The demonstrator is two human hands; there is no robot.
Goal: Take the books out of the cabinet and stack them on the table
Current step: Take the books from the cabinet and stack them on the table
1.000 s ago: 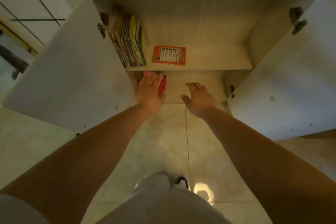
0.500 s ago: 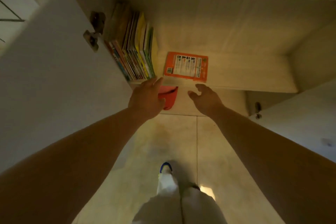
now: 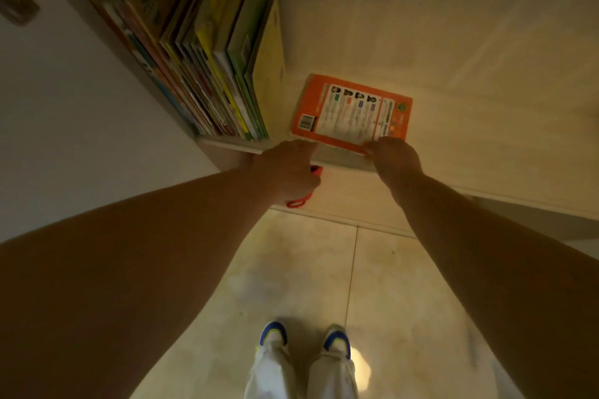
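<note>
Both hands [image 3: 340,159] I see apart at the flat orange book's [image 3: 351,112] near edge, right touching, grip unconfirmed, long axis crosswise.

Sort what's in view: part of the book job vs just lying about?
Job:
- orange book, flat on the shelf, both hands at its near edge
- row of upright books
- left hand
- right hand

Lying about:
- red item on the lower shelf, mostly hidden by the left hand
- cabinet door

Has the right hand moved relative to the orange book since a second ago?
Yes. The right hand rose from below the shelf edge to the near edge of the orange book lying on that shelf.
</note>
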